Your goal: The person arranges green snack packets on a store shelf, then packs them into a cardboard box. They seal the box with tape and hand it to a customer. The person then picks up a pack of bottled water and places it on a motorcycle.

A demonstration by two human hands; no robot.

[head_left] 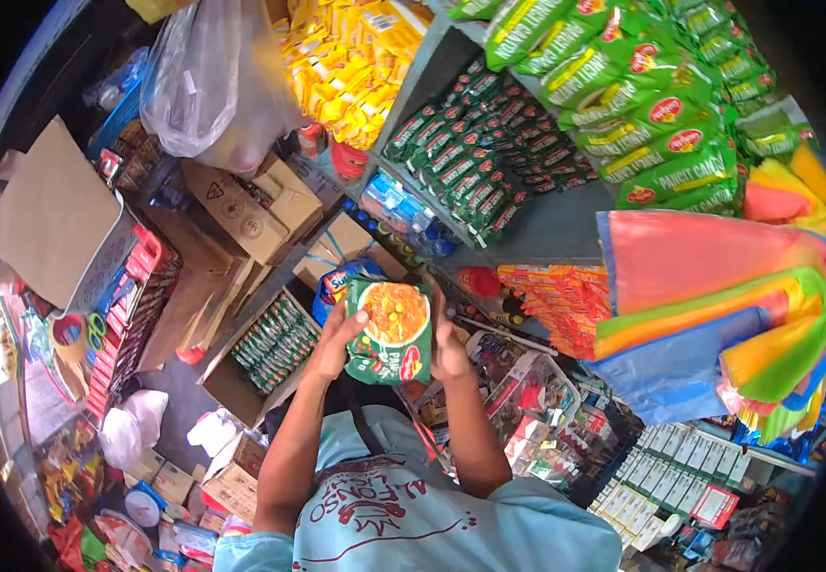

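In front of my chest, my left hand (338, 344) and my right hand (450, 349) hold a dark green instant noodle packet (393, 314) between them. Its front, printed with a bowl of noodles, faces up; my left thumb lies over its edge. Whether more packets sit behind it, I cannot tell. Below and left of my left hand, an open cardboard carton (223, 390) holds rows of similar green packets (275, 347). A blue detergent pack (341, 280) lies just beyond my hands. Dark green packets (448, 168) are stacked on a grey shelf (563, 236) farther off.
Bright green packets (641, 93) and yellow packets (345, 79) fill upper shelves. Colourful cloths (713, 264) hang at the right. Cardboard boxes (241, 214), a clear plastic bag (198, 86) and a basket (145, 307) crowd the left. A clear plastic container (541, 390) stands right of my forearm.
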